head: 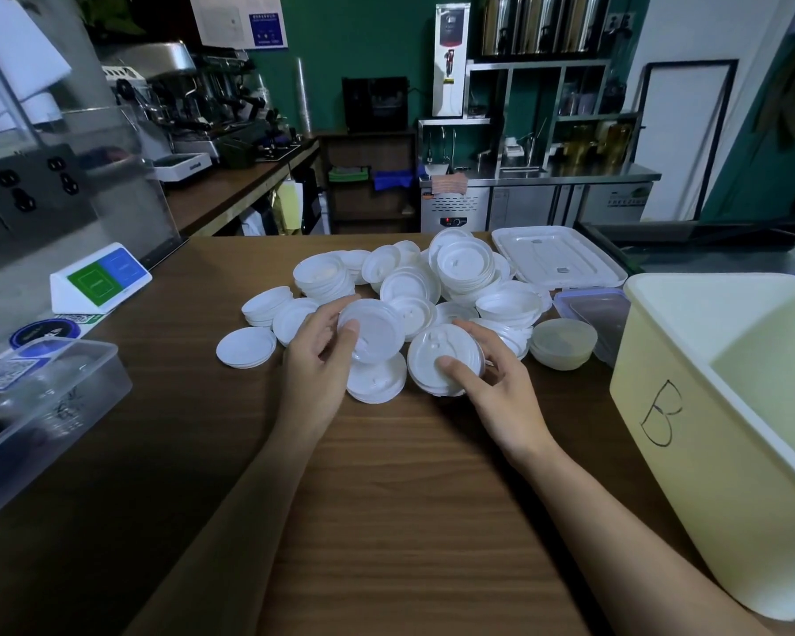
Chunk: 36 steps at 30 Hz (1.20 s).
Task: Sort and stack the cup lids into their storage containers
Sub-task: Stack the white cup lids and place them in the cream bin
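While dozens lie heaped, two hands (315,364) (501,387) grip lids (377,335).

The heap of lids (409,291) lies mid-counter (409,498), between the clear tub (42,406) left and bin (707,429) right.

Wood surface (409,521): lid pile (407,286) just beyond left grip (322,355) and right grip (492,383). Clear tub (65,406) well left of left grip. Yellow bin marked B (662,429) right of right grip. Flat white tray (565,263) beyond it.
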Each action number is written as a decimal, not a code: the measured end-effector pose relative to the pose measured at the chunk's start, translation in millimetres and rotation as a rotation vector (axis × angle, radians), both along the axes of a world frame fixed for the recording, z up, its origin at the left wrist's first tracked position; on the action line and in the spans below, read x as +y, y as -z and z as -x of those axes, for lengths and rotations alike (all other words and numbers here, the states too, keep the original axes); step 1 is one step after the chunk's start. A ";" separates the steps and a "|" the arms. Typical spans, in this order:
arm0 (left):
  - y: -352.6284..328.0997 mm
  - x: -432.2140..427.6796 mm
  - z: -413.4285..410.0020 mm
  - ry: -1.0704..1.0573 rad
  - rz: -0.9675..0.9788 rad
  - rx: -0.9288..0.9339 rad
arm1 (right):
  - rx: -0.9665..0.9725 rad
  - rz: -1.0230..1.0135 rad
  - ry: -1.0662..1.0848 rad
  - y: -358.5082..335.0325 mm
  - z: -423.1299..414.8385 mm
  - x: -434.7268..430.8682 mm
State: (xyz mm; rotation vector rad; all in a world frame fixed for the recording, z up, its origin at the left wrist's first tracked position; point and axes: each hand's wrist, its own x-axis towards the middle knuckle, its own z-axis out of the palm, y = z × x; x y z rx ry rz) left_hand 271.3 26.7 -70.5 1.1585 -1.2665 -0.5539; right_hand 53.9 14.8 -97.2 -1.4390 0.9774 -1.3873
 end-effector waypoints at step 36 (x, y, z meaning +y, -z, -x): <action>5.5 8.0 27.2 0.346 -0.121 -0.018 | -0.082 -0.004 -0.128 -6.3 -4.5 4.4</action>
